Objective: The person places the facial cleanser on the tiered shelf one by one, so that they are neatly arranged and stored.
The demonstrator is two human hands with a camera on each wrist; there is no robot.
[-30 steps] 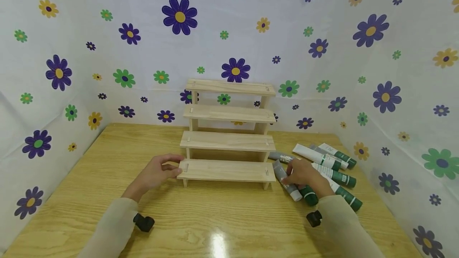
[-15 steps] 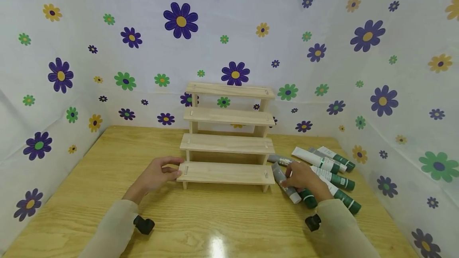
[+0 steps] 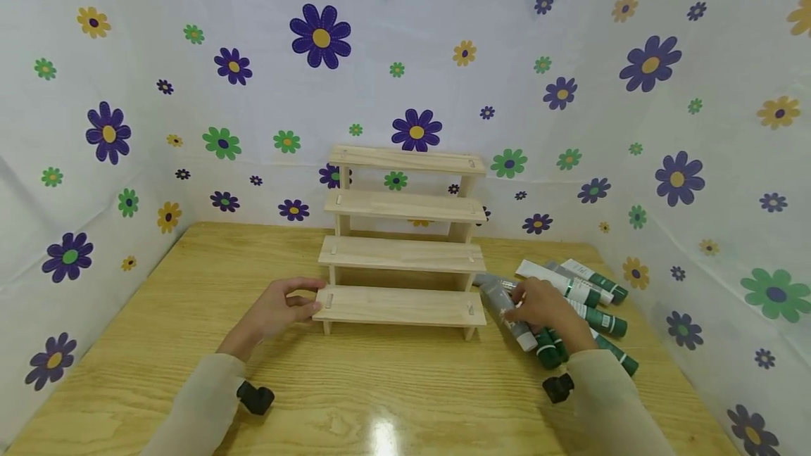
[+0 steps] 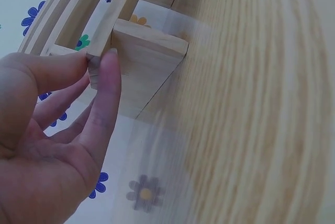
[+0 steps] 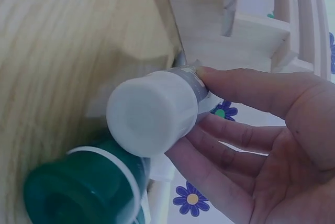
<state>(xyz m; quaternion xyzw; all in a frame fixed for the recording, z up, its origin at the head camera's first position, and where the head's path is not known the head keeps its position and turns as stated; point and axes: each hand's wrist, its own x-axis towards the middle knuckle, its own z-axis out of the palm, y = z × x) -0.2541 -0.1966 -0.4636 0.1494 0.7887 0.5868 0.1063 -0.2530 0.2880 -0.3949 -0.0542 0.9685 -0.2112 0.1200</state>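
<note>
A four-step wooden display stand (image 3: 399,305) stands mid-table. At its lowest step's left end, my left hand (image 3: 279,309) pinches the board's edge between thumb and fingers, as the left wrist view shows up close. To the right of the stand, my right hand (image 3: 546,307) grips a grey squeeze tube (image 3: 503,305) with a white cap (image 5: 149,116) toward me. The thumb is on one side of the tube and the fingers on the other. A green-capped tube (image 5: 78,187) lies right beside it in the right wrist view.
Several white and grey tubes with green caps (image 3: 608,322) lie in a loose pile right of my right hand. Another grey tube (image 3: 493,280) lies behind the held one, by the stand's side. Flower-print cloth (image 3: 380,76) walls off the table (image 3: 355,385) at back and sides.
My right hand has taken hold of the grey tube and shifted it slightly, its cap end moving right. More of the green-capped tubes beneath shows. The left hand stays on the stand.
</note>
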